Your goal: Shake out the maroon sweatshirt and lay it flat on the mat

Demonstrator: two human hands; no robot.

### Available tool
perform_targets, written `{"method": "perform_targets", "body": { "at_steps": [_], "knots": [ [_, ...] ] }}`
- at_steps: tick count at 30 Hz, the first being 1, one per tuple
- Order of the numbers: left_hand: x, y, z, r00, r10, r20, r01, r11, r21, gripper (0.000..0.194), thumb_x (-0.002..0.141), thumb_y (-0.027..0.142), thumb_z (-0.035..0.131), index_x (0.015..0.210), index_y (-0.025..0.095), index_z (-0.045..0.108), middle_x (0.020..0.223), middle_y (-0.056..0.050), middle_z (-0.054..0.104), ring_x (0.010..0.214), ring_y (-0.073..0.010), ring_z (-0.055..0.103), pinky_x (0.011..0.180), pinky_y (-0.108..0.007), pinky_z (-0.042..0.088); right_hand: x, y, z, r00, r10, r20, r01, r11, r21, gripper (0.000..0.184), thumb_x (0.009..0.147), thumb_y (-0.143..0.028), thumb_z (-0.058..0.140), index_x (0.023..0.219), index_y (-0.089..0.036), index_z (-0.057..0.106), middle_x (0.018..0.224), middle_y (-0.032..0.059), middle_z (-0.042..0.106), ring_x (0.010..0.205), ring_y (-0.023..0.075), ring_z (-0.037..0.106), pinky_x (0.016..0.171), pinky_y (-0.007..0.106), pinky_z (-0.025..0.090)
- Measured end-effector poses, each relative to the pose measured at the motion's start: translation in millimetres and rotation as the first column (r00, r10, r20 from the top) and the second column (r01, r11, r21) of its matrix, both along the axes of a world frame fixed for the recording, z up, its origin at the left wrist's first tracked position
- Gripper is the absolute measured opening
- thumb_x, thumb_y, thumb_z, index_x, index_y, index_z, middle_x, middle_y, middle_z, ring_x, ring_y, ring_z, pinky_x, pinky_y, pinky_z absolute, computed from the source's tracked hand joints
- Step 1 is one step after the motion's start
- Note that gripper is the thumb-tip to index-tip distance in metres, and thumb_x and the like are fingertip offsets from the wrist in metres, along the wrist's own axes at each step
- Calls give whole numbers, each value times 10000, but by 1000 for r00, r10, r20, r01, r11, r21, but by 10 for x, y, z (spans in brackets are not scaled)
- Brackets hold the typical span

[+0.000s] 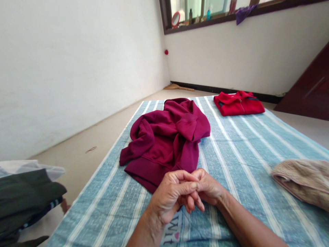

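Observation:
My left hand (173, 193) and my right hand (209, 187) are clasped together over the near part of the bed, fingers curled into each other. No object shows between them. Just beyond them lies a maroon sweatshirt (164, 147), crumpled, with its wide ribbed hem towards me and its sleeves bunched on top. My fingers overlap its near edge in view; whether they touch it I cannot tell. Under everything is a blue-and-white striped bedsheet (246, 192), with printed letters below my wrists.
A folded red zip jacket (239, 104) rests at the bed's far right. Beige fluffy cloth (305, 181) lies at the right edge. Dark folded clothes (28, 195) and white cloth (31, 168) are at lower left. A broom (178, 87) lies in the corner; bottles and a mirror (175, 19) line the windowsill.

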State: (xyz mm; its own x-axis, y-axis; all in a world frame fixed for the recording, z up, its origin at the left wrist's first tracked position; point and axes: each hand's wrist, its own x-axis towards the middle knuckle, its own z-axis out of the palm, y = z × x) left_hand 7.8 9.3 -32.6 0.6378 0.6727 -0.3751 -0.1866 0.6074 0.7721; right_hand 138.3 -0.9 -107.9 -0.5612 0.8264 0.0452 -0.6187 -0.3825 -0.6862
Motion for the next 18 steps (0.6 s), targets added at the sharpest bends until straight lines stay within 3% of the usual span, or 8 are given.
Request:
{"method": "perform_targets", "body": {
  "at_steps": [7,13,18],
  "knots": [
    [10,-3,15,999,-6,49,7,1000,-23,115,653,170,735,705,100,660,481,-39,653,363,-125,581,417,-213,490,14,3,-5,1000,3,-2,-3,1000,8,464,680,-502,735,507,-87,622,507,106,653,305,129,536,276,172,339],
    [0,-8,-3,999,6,54,-4,1000,-23,121,665,178,740,719,104,662,480,-41,651,384,-145,600,360,-179,431,18,-2,-1,1000,-12,-7,12,1000,25,452,697,-483,730,509,-83,634,507,111,654,320,123,544,350,183,391],
    [-26,-3,-64,999,3,53,-3,1000,3,103,707,175,714,759,100,667,511,-43,664,393,-137,603,380,-176,423,16,-1,-26,1000,-7,-24,7,1000,20,432,719,-468,719,544,-79,648,564,125,679,330,130,557,323,181,378]
  ]
}}
